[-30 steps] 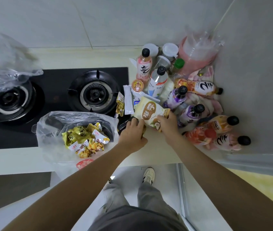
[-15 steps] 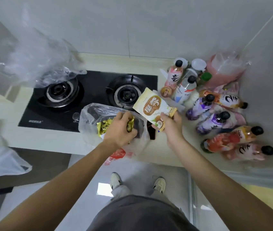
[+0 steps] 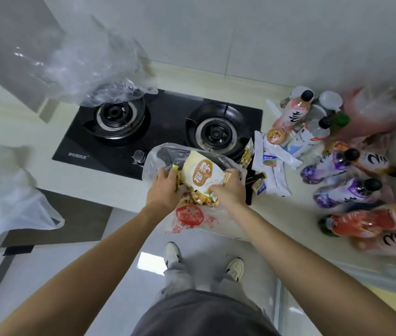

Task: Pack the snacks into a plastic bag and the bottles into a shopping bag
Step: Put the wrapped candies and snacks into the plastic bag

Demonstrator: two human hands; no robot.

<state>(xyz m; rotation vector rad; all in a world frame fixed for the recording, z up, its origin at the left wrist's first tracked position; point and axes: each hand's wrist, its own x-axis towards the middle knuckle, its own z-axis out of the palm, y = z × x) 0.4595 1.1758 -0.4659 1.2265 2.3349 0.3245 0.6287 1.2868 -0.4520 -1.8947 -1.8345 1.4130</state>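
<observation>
The right hand (image 3: pixel 228 190) pinches the near right corner of a cream-and-brown snack pouch (image 3: pixel 200 172), which lies tilted in the mouth of a clear plastic bag (image 3: pixel 165 154) at the near edge of the pale countertop (image 3: pixel 90 170) — just near the black 2-burner gas hob (image 3: pixel 167 124). The left hand (image 3: pixel 164 190), fingers curled, grips the bag's rim beside yellow-wrapped snacks (image 3: pixel 199 201), touching the pouch's left edge. Plastic drink bottles (image 3: pixel 347 192) lie well to the right — apart from both hands.

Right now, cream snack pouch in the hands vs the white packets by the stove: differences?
The cream snack pouch is gripped by the right hand over the plastic bag; the white packets lie untouched on the counter. The pouch is broad with a brown emblem, the packets narrower and white. Both are sealed snacks.
</observation>
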